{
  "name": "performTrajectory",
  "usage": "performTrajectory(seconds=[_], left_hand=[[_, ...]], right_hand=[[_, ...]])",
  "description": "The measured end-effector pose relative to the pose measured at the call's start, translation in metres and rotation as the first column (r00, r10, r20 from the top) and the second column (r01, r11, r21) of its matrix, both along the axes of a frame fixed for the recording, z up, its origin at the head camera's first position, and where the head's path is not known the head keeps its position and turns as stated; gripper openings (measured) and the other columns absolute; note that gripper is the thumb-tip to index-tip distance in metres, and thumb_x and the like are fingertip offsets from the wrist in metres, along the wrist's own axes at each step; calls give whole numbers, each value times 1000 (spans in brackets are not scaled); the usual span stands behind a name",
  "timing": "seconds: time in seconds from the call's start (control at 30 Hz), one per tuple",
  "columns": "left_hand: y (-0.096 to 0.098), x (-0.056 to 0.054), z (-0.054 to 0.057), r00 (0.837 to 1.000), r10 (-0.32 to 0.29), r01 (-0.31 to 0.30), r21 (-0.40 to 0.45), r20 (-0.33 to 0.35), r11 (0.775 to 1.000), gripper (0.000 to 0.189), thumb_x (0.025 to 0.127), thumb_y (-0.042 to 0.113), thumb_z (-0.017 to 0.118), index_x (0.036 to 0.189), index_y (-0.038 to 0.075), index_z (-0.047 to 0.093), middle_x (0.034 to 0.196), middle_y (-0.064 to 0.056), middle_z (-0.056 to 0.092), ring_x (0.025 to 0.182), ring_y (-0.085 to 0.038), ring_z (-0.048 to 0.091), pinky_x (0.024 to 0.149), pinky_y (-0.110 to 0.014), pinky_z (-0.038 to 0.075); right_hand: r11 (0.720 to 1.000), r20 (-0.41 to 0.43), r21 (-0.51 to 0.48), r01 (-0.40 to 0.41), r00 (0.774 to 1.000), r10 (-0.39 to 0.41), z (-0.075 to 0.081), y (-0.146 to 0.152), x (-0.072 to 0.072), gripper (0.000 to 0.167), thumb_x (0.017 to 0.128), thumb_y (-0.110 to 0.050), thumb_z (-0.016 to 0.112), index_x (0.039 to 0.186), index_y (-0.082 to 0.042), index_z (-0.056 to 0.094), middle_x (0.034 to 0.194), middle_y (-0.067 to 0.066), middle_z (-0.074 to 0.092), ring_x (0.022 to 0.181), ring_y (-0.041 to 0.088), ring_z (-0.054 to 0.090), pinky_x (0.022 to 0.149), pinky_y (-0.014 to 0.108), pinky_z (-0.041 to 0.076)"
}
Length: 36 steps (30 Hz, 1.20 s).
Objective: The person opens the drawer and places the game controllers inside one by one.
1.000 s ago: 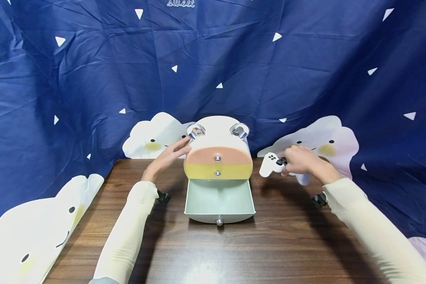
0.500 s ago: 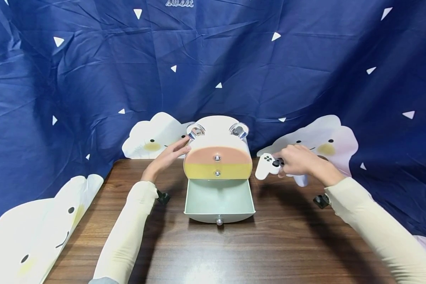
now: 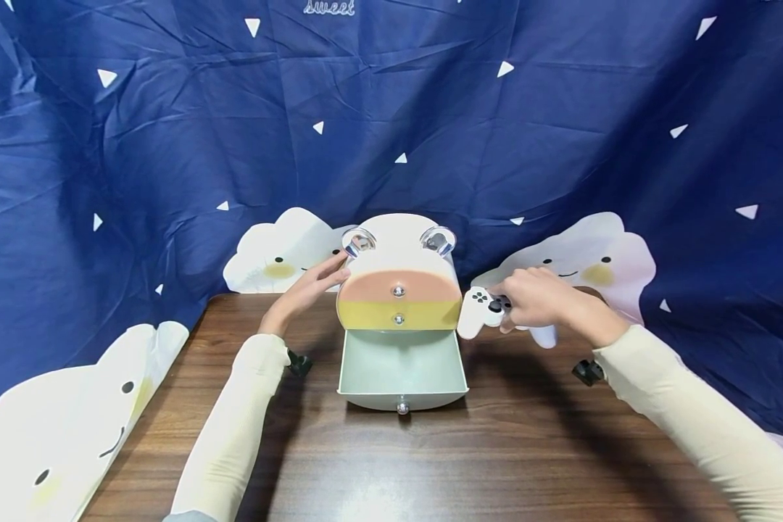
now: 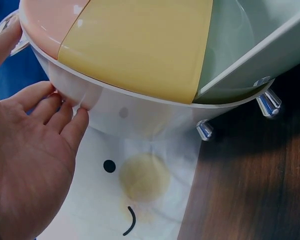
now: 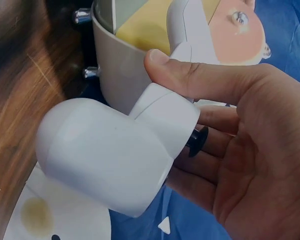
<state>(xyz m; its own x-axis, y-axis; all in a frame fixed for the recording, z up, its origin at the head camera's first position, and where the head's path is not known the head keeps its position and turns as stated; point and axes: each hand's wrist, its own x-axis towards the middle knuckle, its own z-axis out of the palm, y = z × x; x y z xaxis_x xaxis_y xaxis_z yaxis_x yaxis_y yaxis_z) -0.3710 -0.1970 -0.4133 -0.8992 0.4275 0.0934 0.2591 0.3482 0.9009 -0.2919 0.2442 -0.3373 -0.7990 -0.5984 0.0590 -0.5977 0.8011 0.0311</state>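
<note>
A white game controller [image 3: 474, 312] with black buttons and thumbsticks is held in my right hand [image 3: 536, 297], just right of a small drawer cabinet [image 3: 401, 250]. In the right wrist view the thumb lies across the middle of the controller [image 5: 105, 150], with the fingers on its other side. My left hand [image 3: 307, 291] touches the cabinet's left side, fingertips along the white shell [image 4: 115, 110] in the left wrist view. The cabinet has a pink top drawer [image 3: 372, 285] and a yellow middle drawer [image 3: 365, 315], both closed. Its green bottom drawer [image 3: 403, 362] is pulled out, with nothing inside.
The cabinet stands on short metal feet [image 4: 204, 130] on a brown wooden table [image 3: 391, 464]. Two chrome rings [image 3: 360, 241] stick up at its top. Behind hangs a blue cloth [image 3: 398, 94] with white triangles and cloud faces.
My right hand has carried the controller left and slightly down, closer to the cabinet. The left hand and the pulled-out drawer stay put.
</note>
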Motion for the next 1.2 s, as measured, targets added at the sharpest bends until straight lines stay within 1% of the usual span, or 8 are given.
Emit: performTrajectory(seconds=[0.07, 0.13, 0.23, 0.3, 0.53, 0.73, 1.03, 1.2], left_hand=[[0, -1, 0, 1000, -1, 1, 1, 11, 1000, 68, 111, 37, 55, 170, 15, 29, 178, -5, 25, 165, -28, 21, 135, -51, 19], [0, -1, 1, 1000, -2, 3, -3, 21, 1000, 68, 111, 34, 54, 170, 12, 28, 178, -7, 24, 166, -29, 20, 135, -51, 18], [0, -1, 2, 1000, -8, 8, -4, 30, 1000, 67, 111, 31, 52, 170, 9, 27, 178, -10, 22, 166, -32, 19, 135, -53, 18], [0, 0, 2, 1000, -8, 8, -3, 29, 1000, 67, 111, 31, 52, 170, 10, 27, 178, -9, 22, 166, -31, 19, 135, -53, 18], [-1, 3, 1, 1000, 8, -8, -14, 2, 1000, 70, 109, 45, 55, 170, 19, 31, 178, -2, 25, 165, -26, 22, 135, -51, 19], [0, 3, 0, 1000, 0, 0, -5, -14, 1000, 72, 108, 48, 56, 169, 18, 33, 177, -3, 27, 165, -28, 24, 134, -53, 21], [-1, 1, 0, 1000, 0, 0, -12, -14, 1000, 71, 109, 47, 56, 169, 18, 32, 178, -3, 26, 165, -28, 23, 134, -53, 20], [0, 1, 2, 1000, -6, 6, -6, -5, 1000, 69, 110, 43, 55, 170, 19, 31, 178, -2, 25, 166, -27, 21, 135, -52, 18]], right_hand=[[1000, 1, 4, -11, 1000, 11, 0, -3, 2, 39, 64, -35, 96, 96, -23, 78, 71, -4, 68, 64, 21, 63, 56, 49, 50], [1000, 7, 3, -23, 1000, 23, 0, -7, 4, 36, 64, -35, 95, 92, -24, 76, 68, -6, 64, 61, 19, 60, 54, 46, 49], [999, 18, -4, -34, 999, 34, 2, -11, 8, 36, 65, -34, 96, 92, -24, 76, 66, -7, 63, 59, 18, 57, 52, 44, 47], [999, 20, -8, -42, 999, 42, 4, -13, 11, 37, 65, -34, 97, 94, -24, 77, 66, -8, 63, 58, 17, 57, 52, 43, 47], [997, 41, -31, -74, 996, 75, 9, -19, 16, 34, 65, -33, 96, 91, -26, 75, 65, -12, 60, 57, 12, 54, 51, 38, 44], [993, 44, -46, -108, 993, 110, 12, -28, 19, 31, 65, -32, 96, 85, -28, 72, 65, -14, 59, 58, 10, 53, 53, 35, 44], [991, 28, -34, -130, 991, 131, 15, -41, 19, 36, 65, -34, 97, 94, -25, 77, 71, -11, 62, 64, 12, 56, 57, 37, 47], [990, 41, -14, -143, 989, 143, 17, -51, 20, 35, 66, -36, 97, 91, -24, 76, 70, -9, 60, 66, 14, 56, 60, 38, 47]])
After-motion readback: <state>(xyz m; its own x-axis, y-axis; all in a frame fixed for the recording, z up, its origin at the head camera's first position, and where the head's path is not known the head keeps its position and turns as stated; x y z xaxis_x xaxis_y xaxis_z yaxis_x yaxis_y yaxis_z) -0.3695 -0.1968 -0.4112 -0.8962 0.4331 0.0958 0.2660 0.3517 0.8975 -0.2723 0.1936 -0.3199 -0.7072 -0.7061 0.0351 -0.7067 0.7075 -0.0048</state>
